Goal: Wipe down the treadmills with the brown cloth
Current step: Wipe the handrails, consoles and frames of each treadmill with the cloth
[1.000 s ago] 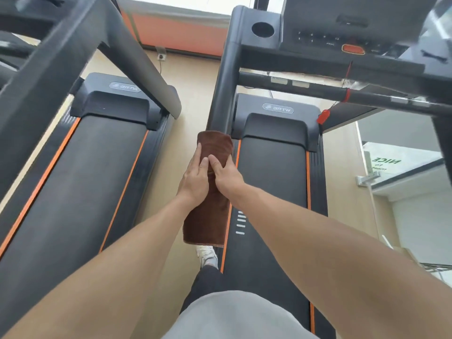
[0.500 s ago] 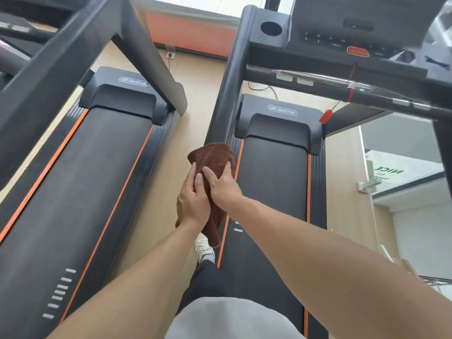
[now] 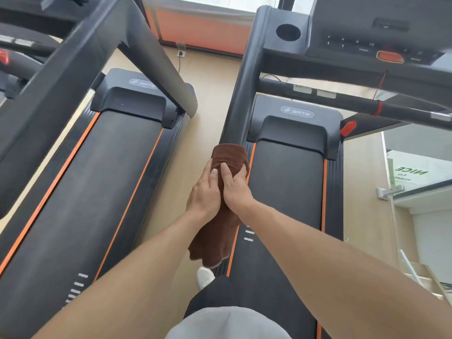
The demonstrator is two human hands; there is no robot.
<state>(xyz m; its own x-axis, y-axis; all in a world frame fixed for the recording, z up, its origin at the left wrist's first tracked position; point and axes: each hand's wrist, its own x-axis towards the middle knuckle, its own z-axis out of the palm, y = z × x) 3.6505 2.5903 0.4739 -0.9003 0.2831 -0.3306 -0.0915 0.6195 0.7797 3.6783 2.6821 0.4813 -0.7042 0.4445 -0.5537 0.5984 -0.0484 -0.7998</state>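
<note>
The brown cloth (image 3: 220, 231) is draped over the left handrail (image 3: 241, 94) of the right treadmill (image 3: 288, 182), its lower end hanging loose. My left hand (image 3: 204, 192) and my right hand (image 3: 234, 185) press side by side on the cloth, fingers wrapped round it and the rail beneath. A second treadmill (image 3: 102, 182) with orange belt stripes lies to the left.
The right treadmill's console (image 3: 381, 33) with a cup hole and an orange button is above my hands. A red safety clip (image 3: 348, 128) hangs from a cord. The left treadmill's rail (image 3: 156, 62) crosses at the top left. Wooden floor (image 3: 210, 99) runs between the machines.
The cloth was bunched up half a second ago; it now lies spread out along the rail again, and both hands have slid a little up the rail.
</note>
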